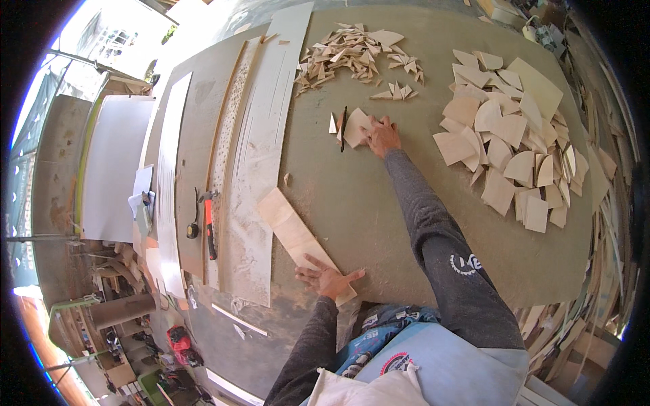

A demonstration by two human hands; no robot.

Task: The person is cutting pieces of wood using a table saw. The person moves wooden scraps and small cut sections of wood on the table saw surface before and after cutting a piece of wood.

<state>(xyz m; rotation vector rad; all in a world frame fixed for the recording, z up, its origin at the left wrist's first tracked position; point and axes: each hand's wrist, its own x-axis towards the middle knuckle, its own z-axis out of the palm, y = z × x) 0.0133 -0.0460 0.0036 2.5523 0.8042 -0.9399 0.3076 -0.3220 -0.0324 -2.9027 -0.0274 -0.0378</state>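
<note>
Right hand [383, 135] flat on pale plywood piece [355, 127], left hand [328, 277] pressing plywood strip [292, 230]

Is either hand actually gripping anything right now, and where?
Nothing is gripped. The left hand lies flat on a plywood strip's near end; the right hand presses a small plywood piece.

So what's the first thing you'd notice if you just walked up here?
Probably the big heap of pale fan-shaped wood pieces on the right of the workbench, and the pile of small triangle offcuts at the far edge. Then the right hand pressing one wood piece mid-table, while the left hand rests flat on a long plank.
</note>
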